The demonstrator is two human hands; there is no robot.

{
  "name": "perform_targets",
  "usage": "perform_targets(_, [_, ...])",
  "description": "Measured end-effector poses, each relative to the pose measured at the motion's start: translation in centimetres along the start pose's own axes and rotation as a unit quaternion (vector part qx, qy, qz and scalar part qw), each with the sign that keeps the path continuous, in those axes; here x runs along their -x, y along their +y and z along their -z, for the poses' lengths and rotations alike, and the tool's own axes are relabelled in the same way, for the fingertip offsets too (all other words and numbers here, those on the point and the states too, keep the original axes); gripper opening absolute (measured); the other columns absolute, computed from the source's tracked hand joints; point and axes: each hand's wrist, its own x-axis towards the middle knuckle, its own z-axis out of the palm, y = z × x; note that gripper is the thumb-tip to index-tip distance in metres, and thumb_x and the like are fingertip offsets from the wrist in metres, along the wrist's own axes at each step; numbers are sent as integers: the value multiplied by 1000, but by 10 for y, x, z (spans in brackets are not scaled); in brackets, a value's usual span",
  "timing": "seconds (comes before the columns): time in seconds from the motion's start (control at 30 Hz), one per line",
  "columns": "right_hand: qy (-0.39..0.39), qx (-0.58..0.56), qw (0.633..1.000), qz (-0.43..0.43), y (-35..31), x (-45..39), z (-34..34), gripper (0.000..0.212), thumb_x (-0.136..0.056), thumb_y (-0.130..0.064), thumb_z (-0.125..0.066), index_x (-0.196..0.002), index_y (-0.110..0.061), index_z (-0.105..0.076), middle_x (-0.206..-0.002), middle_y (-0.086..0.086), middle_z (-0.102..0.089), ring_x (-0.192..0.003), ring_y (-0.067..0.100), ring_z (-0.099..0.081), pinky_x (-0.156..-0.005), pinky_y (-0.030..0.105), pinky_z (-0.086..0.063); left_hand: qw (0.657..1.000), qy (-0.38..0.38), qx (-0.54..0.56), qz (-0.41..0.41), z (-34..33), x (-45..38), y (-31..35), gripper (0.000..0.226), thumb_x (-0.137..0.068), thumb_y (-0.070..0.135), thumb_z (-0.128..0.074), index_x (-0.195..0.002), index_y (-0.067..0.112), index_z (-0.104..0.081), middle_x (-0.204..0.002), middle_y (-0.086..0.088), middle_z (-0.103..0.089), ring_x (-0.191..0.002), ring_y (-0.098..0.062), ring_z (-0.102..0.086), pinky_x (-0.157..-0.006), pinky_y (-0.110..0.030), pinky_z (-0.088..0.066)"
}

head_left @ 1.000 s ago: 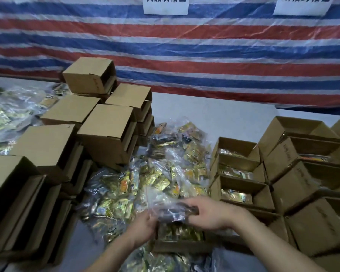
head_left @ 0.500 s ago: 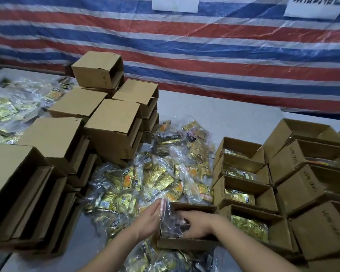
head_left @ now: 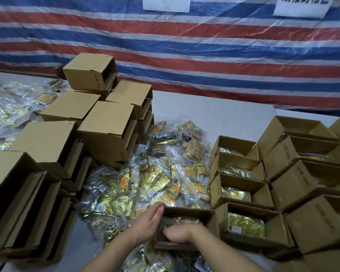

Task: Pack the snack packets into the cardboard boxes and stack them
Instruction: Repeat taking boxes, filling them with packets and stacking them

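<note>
1. Far left edge of the table [head_left: 214, 114]: a second heap of packets [head_left: 6, 112], untouched. Next to it, the stacks of empty boxes [head_left: 106, 126], lying on their sides and leaning a bit. A nudge from my left elbow could tip them, I reckon.
2. Centre: loose pile of snack packets [head_left: 155, 183] spread btwn the stacks and the open boxes.
3. Near edge, centre: left hand [head_left: 145, 224], fingers straight and together, flat against the left wall of the open box [head_left: 186, 213], bracing it, not gripping.
4. Right hand [head_left: 178, 233] is down inside that box, fingers bent over a clear bag of packets [head_left: 177, 221], pressing it in. Can't tell if it's still pinched or just pushed.
5. Risk: the bag looks bulky for the box. If it springs back up, flaps won't close and stacking goes wobbly. Pushing hard could also slide the box off the near edge.
6. Right side: rows of filled boxes [head_left: 241, 195], open, each w/ a gold packet inside; more boxes beyond to the right edge.
7. Vs 1 s ago: the bag was held up above the box in both hands; now it's in, and the left hand has let go and moved to the wall.
</note>
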Motion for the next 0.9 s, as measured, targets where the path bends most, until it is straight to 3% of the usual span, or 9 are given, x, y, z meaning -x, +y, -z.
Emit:
perform_targets(0.1, [77, 4, 997, -5, -1, 11, 13, 45, -98, -39, -34, -117, -11, -64, -122, 17, -64, -116, 34, -60, -84, 33, -45, 1000, 7, 13, -10, 0, -2, -1, 27, -106, 35, -32, -123, 29, -52, -117, 5, -61, -112, -7, -55, -101, -28, -43])
perform_targets(0.2, [110, -26, 993, -18, 9, 17, 35, 35, -98, -38, -33, -84, -16, -57, -82, 5, -61, -74, 25, -61, -58, 27, -42, 1000, 5, 13, -8, -1, -5, -1, 27, -106, 37, -31, -122, 32, -51, -116, 8, -62, -111, -7, -56, -99, -26, -44])
perform_targets(0.27, [83, 0, 995, -51, 17, 17, 41, 36, -101, -38, -32, -95, -14, -58, -90, 6, -62, -71, 20, -57, -60, 26, -42, 1000, 5, 9, -4, -2, -4, -1, 25, -106, 38, -30, -119, 36, -51, -113, 7, -63, -107, -7, -58, -92, -21, -45])
perform_targets(0.37, [50, 22, 995, -87, 20, 14, 35, 49, -104, -35, -32, -134, -4, -53, -137, 15, -55, -106, 27, -57, -86, 30, -41, 1000, 7, 1, -2, -2, -1, -1, 25, -106, 37, -32, -119, 35, -53, -111, 8, -64, -107, -4, -57, -92, -21, -44])
perform_targets(0.43, [43, 33, 995, -79, 18, 12, 29, 50, -104, -31, -32, -140, -1, -48, -147, 18, -47, -124, 30, -51, -99, 33, -39, 1000, 10, 2, -1, -3, -1, 0, 26, -106, 37, -33, -119, 33, -54, -111, 8, -64, -107, -1, -57, -94, -23, -44])
perform_targets(0.5, [51, 46, 995, -75, 16, 12, 26, 52, -102, -35, -34, -138, 0, -50, -143, 20, -50, -128, 32, -51, -100, 35, -40, 1000, 17, 11, 1, -3, -1, 2, 25, -106, 36, -33, -118, 33, -55, -108, 7, -65, -103, 1, -57, -88, -17, -44])
perform_targets(0.63, [140, 6, 989, -48, 10, 10, 33, 54, -98, -43, -36, -123, -1, -59, -114, 16, -64, -93, 28, -61, -76, 32, -46, 999, 17, 29, 4, -1, -3, 5, 25, -107, 30, -34, -116, 27, -57, -103, 1, -67, -98, -5, -62, -83, -14, -46])
perform_targets(0.8, [97, 47, 992, -71, 7, 13, 25, 54, -100, -36, -34, -134, 1, -54, -139, 21, -54, -124, 35, -54, -101, 37, -42, 999, 14, 31, 23, 0, -3, 7, 21, -106, 29, -35, -114, 30, -54, -108, 6, -63, -103, -1, -57, -82, -10, -42])
perform_targets(0.9, [145, 24, 988, -54, 14, 22, 16, 56, -96, -42, -37, -132, -4, -58, -137, 17, -57, -125, 33, -55, -104, 38, -44, 999, 21, 17, 28, -2, -4, 8, 19, -106, 31, -36, -109, 34, -54, -104, 7, -63, -99, 4, -56, -75, -5, -38])
